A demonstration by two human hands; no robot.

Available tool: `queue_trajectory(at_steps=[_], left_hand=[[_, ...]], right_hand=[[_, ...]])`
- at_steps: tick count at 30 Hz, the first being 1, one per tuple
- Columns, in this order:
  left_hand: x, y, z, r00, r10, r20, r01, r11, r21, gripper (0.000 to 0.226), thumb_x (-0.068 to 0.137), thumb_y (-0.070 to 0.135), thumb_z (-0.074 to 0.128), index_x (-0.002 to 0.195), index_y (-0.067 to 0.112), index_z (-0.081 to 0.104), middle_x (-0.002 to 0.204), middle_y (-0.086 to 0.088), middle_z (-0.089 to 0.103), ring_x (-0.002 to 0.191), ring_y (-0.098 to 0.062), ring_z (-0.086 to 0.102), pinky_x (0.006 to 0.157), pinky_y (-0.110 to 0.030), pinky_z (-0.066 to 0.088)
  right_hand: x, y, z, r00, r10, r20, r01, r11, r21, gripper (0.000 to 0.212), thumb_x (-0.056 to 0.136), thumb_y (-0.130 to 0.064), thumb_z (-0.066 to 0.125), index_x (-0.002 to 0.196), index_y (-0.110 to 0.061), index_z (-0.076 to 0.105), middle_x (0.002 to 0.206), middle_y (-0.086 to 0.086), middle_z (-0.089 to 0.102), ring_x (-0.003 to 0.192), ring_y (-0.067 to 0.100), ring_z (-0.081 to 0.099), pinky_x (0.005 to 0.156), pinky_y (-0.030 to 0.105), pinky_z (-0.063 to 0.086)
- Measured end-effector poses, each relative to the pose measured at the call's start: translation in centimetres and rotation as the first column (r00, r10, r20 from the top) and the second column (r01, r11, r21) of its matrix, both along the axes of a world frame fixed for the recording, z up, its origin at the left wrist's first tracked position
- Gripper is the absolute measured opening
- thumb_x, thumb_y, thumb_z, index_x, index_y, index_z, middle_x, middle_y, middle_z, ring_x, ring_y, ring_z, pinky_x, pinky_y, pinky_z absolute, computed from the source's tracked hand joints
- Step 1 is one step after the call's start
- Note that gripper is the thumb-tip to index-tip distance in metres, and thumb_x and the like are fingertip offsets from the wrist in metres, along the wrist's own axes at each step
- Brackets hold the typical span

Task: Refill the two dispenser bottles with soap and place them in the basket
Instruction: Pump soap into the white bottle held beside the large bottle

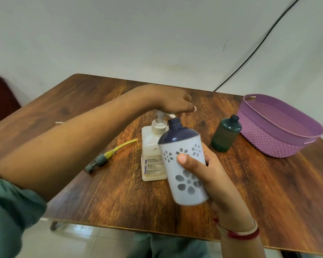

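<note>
Dispenser bottle, white: a white bottle (185,170) with grey flower marks and a dark blue shoulder, its neck open with no pump on it, is held tilted above the tabletop (268,192), its mouth leaning toward the soap pump bottle.
Right hand: the right hand (209,175) wraps the white bottle from the right, thumb across the front, its grip clamped on the bottle; a red and pale band circles the wrist.
Left hand: the left hand (173,101) reaches across from the left and sits on the pump head of the soap bottle, fingers curled down over it; how tightly the grip closes on the pump head cannot be told.
Soap pump bottle: a pale square soap bottle (153,157) with a printed label stands upright near the middle of the tabletop, just behind the white bottle.
Dispenser bottle, green: a dark green bottle (225,135) stands upright and uncapped, just left of the basket.
Basket: a purple woven-look basket (280,131) sits at the right edge of the tabletop.
Loose pump: a grey pump with a yellow tube (108,157) lies flat, left of the soap bottle.
</note>
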State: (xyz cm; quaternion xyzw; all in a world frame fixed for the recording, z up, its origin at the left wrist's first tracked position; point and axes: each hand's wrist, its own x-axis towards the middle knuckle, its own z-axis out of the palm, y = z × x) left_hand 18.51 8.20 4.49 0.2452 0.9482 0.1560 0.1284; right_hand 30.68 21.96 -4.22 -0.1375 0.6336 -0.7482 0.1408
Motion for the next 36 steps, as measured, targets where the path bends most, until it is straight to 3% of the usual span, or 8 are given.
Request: queue_trajectory(at_steps=[6,11,14,19,25,29,32,36], left_hand=[[0.4,-0.3,-1.6,0.993,0.070,0.096,-0.078,0.993,0.085,0.036,0.100,0.026,0.034,0.102,0.014,0.067,0.106,0.004,0.058,0.104,-0.017,0.055,0.100,-0.037,0.039],[0.1,-0.6,-0.3,0.997,0.060,0.050,-0.064,0.995,0.072,0.029,0.099,0.040,0.036,0.097,0.023,0.059,0.089,0.011,0.057,0.093,-0.013,0.054,0.085,-0.032,0.037],[0.0,-0.6,-0.6,0.998,0.069,0.001,-0.069,0.993,0.091,0.032,0.100,0.039,0.034,0.099,0.020,0.060,0.099,0.007,0.056,0.094,-0.013,0.052,0.081,-0.029,0.037],[0.2,-0.2,-1.4,0.992,0.073,0.099,-0.077,0.997,0.029,0.036,0.100,0.029,0.033,0.107,0.014,0.065,0.108,0.005,0.056,0.103,-0.015,0.054,0.095,-0.033,0.039],[0.1,-0.2,0.1,0.990,0.028,-0.135,-0.034,0.999,-0.040,0.040,0.099,0.046,0.031,0.113,0.020,0.057,0.101,0.007,0.052,0.095,-0.013,0.048,0.084,-0.031,0.034],[0.2,-0.4,-1.2,0.996,0.084,0.037,-0.087,0.994,0.074,0.042,0.101,0.033,0.030,0.102,0.013,0.067,0.097,0.005,0.057,0.102,-0.020,0.056,0.096,-0.037,0.039],[0.3,-0.2,-1.6,0.994,0.087,0.060,-0.090,0.995,0.039,0.041,0.102,0.031,0.029,0.105,0.013,0.066,0.106,0.001,0.058,0.107,-0.020,0.055,0.103,-0.039,0.036],[0.0,-0.2,-0.3,0.990,0.143,-0.011,-0.143,0.990,-0.004,0.046,0.101,0.042,0.028,0.117,0.014,0.061,0.125,-0.006,0.058,0.113,-0.021,0.052,0.097,-0.033,0.033]], right_hand=[[-0.3,-0.1,-0.1,1.000,0.005,0.024,-0.006,1.000,0.023,0.048,0.059,-0.035,0.078,0.103,-0.022,0.063,0.090,0.007,0.074,0.074,0.020,0.072,0.060,0.024,0.055],[-0.4,-0.1,0.1,0.999,-0.006,0.033,0.006,1.000,0.012,0.059,0.057,-0.036,0.079,0.109,-0.016,0.060,0.093,0.009,0.074,0.076,0.021,0.072,0.062,0.026,0.055],[-0.5,0.0,0.4,1.000,-0.008,0.016,0.007,1.000,0.011,0.055,0.059,-0.034,0.078,0.108,-0.017,0.061,0.092,0.008,0.074,0.076,0.021,0.072,0.061,0.025,0.055],[-0.1,-0.4,-0.1,0.999,0.002,0.051,-0.002,1.000,0.000,0.054,0.059,-0.035,0.077,0.107,-0.015,0.061,0.090,0.009,0.074,0.074,0.020,0.072,0.060,0.025,0.054],[-0.1,0.1,0.4,1.000,-0.012,0.013,0.011,1.000,0.011,0.050,0.060,-0.035,0.077,0.105,-0.019,0.062,0.092,0.008,0.074,0.075,0.021,0.072,0.061,0.025,0.055],[-0.3,0.0,0.0,1.000,0.002,0.006,-0.002,1.000,0.006,0.035,0.062,-0.034,0.077,0.095,-0.028,0.067,0.090,0.007,0.074,0.074,0.019,0.072,0.060,0.023,0.055],[-0.1,-0.3,-0.2,0.999,0.001,0.042,-0.001,1.000,-0.001,0.043,0.061,-0.035,0.077,0.101,-0.022,0.065,0.090,0.008,0.074,0.074,0.019,0.072,0.061,0.024,0.055],[0.1,-0.4,0.2,0.999,0.004,0.054,-0.004,1.000,0.003,0.057,0.061,-0.035,0.077,0.111,-0.014,0.059,0.092,0.008,0.074,0.076,0.020,0.072,0.061,0.026,0.055]])
